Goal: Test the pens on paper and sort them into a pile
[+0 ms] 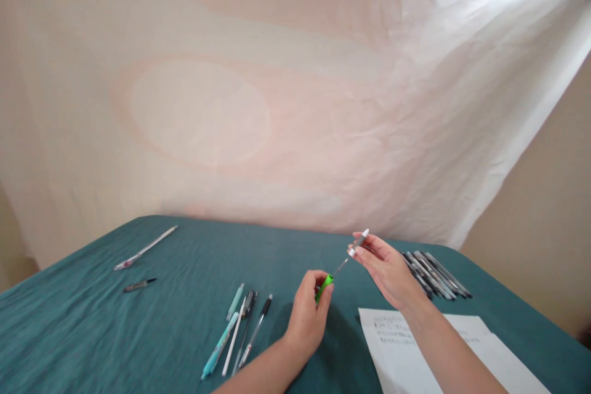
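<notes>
My left hand [308, 311] is closed around a green pen part [324, 287], held just above the teal tablecloth [92, 332]. My right hand [385, 268] pinches a grey and white pen piece [359, 242] a little higher and to the right. A thin refill tip [340, 268] runs between the two parts, which are pulled slightly apart. Both hands hover over the middle of the table.
Several loose pens [240, 329] lie left of my left hand. A row of dark pens [436, 274] sits at the back right. White paper [462, 357] with writing lies at the front right. A clear pen [145, 249] and a short dark piece [138, 285] lie far left. A pale sheet hangs behind.
</notes>
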A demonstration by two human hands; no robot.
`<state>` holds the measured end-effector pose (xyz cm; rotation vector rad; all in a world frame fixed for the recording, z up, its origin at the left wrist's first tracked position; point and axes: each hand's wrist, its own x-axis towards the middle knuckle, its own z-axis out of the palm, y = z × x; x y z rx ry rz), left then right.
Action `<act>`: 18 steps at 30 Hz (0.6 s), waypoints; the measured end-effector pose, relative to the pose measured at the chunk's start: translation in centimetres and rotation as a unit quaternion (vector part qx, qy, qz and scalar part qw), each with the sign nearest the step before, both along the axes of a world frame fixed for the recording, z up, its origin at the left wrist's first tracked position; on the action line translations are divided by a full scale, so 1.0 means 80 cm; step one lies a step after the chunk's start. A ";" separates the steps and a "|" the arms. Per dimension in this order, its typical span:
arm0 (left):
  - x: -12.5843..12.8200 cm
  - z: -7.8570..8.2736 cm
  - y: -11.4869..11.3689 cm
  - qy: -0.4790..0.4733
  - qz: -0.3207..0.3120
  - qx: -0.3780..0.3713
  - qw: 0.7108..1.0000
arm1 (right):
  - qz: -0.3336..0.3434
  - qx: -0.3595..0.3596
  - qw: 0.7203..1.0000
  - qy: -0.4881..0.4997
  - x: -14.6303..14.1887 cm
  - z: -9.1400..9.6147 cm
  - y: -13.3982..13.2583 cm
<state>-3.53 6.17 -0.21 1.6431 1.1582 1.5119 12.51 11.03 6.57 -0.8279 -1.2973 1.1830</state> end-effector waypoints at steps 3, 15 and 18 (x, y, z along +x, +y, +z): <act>-0.001 0.001 -0.001 0.000 -0.001 0.002 1.000 | -0.018 0.008 1.000 0.003 -0.002 0.001 -0.001; 0.001 0.000 0.000 -0.006 0.004 0.004 1.000 | 0.026 0.007 0.998 -0.058 -0.016 -0.006 -0.007; 0.002 0.000 0.000 -0.009 0.001 0.006 1.000 | 0.053 0.003 0.995 -0.083 -0.021 -0.009 -0.010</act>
